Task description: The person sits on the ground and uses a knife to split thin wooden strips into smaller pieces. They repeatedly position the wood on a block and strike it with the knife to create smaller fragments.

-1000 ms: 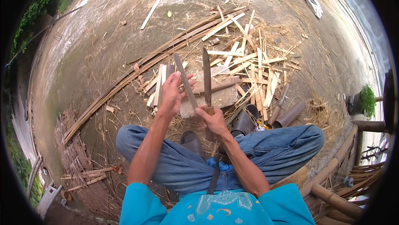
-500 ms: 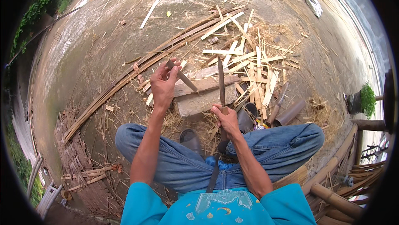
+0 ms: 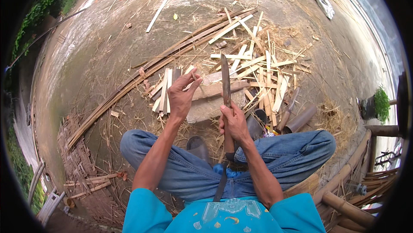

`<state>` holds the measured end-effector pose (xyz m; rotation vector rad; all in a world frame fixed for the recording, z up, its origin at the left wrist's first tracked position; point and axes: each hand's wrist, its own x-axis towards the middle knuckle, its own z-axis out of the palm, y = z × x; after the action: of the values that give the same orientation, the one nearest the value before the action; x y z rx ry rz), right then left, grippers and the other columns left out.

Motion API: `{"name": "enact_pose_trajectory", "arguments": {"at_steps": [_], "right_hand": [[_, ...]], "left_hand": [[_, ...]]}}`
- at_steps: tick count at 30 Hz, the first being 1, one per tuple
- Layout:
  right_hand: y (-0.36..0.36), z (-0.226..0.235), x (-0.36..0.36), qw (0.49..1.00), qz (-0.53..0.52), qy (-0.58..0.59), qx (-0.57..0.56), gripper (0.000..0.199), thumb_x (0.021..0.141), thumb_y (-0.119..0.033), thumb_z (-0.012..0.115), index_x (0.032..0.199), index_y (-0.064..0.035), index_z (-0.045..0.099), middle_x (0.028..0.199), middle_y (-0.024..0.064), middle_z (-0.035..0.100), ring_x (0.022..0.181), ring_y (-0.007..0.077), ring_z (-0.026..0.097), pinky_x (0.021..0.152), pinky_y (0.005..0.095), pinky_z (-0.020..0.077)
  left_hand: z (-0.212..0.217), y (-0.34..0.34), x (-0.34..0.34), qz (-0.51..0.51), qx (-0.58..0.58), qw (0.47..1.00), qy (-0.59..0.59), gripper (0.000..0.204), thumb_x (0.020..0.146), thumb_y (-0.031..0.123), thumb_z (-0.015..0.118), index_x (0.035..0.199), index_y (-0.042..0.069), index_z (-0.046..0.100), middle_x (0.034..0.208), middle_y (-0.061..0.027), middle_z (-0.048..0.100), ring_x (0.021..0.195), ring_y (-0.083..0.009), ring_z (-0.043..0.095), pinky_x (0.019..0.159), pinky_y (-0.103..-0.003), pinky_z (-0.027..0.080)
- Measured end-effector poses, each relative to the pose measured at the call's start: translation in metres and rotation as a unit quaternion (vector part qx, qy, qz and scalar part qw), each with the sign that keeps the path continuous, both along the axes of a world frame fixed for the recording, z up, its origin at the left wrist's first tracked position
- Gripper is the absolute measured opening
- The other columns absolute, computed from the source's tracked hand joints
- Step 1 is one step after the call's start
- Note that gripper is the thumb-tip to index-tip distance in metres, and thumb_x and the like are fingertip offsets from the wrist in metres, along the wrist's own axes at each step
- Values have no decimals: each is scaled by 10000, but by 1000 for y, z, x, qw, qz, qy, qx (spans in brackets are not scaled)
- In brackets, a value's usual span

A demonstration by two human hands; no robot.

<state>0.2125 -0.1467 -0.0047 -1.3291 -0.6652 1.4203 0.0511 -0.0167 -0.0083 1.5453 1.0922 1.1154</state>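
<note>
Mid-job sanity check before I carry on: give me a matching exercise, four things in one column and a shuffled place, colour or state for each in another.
1. Knife
2. T-shirt
3. Jeans
4. Pale bamboo strips

A. Blue denim
B. Lying crisscrossed on the ground
C. Gripped in the right hand
D. Turquoise

Pairs: 1-C, 2-D, 3-A, 4-B
</note>
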Motion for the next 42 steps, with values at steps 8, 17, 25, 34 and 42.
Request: {"name": "enact_pose_trajectory", "arguments": {"at_steps": [8, 17, 25, 34, 42], "right_hand": [[25, 53, -4, 996, 89, 31, 10, 501, 1117, -470, 445, 1011, -8, 609, 685, -12, 493, 482, 71, 497, 419, 241, 419], [28, 54, -6, 996, 89, 11, 23, 492, 1135, -439, 396, 887, -45, 556, 670, -13, 492, 461, 67, 472, 410, 241, 402], [27, 57, -4, 996, 90, 22, 19, 485, 1129, -444, 417, 902, -43, 567, 678, -11, 512, 467, 64, 485, 406, 242, 410], [27, 58, -5, 996, 85, 22, 17, 500, 1122, -459, 428, 895, -37, 572, 666, -8, 513, 465, 66, 492, 402, 245, 417], [27, 58, -8, 994, 95, -53, 34, 486, 1125, -472, 421, 1115, -20, 600, 680, 3, 508, 446, 62, 474, 390, 243, 417]], "left_hand": [[3, -11, -1, -69, 20, 996, 54, 317, 920, 31, 773, 1236, 29, 746, 1157, -82, 751, 1055, -156, 712, 926, -285, 599], [13, -13, 2, -77, 17, 995, 53, 286, 906, 85, 783, 1192, 69, 771, 1032, -94, 795, 902, -103, 716, 776, -296, 576], [14, -13, 3, -82, 15, 996, 34, 297, 907, 71, 780, 1203, 67, 772, 1048, -95, 797, 912, -108, 718, 777, -296, 581], [14, -13, 4, -79, 5, 997, 23, 308, 908, 67, 778, 1216, 79, 770, 1083, -95, 797, 956, -121, 732, 797, -292, 591], [16, -15, 1, -94, 3, 993, 73, 333, 937, 41, 749, 1269, 61, 739, 1155, -99, 773, 1022, -135, 720, 874, -277, 621]]}}
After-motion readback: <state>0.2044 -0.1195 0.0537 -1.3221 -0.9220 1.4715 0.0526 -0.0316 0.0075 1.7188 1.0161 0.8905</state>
